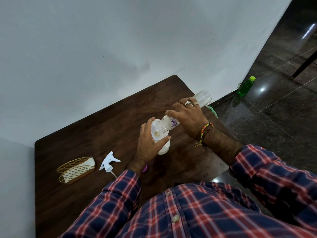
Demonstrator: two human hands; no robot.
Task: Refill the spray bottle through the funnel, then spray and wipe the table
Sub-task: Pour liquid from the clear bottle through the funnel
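My right hand (187, 115) grips a clear plastic bottle (204, 97) with a purple label, tilted mouth-down into a white funnel (157, 129). The funnel sits on top of the white spray bottle (164, 148), which stands on the dark wooden table (103, 126). My left hand (149, 143) is curled round the funnel and the spray bottle's top. The white trigger spray head (109, 163) lies detached on the table to the left. A purple cap (145, 168) peeks out under my left wrist.
A gold wire holder with white napkins (76, 169) lies at the table's left. A white wall runs behind the table. A green bottle (246, 86) stands on the dark floor at the right, and something green (213, 111) hangs off the table's far right edge.
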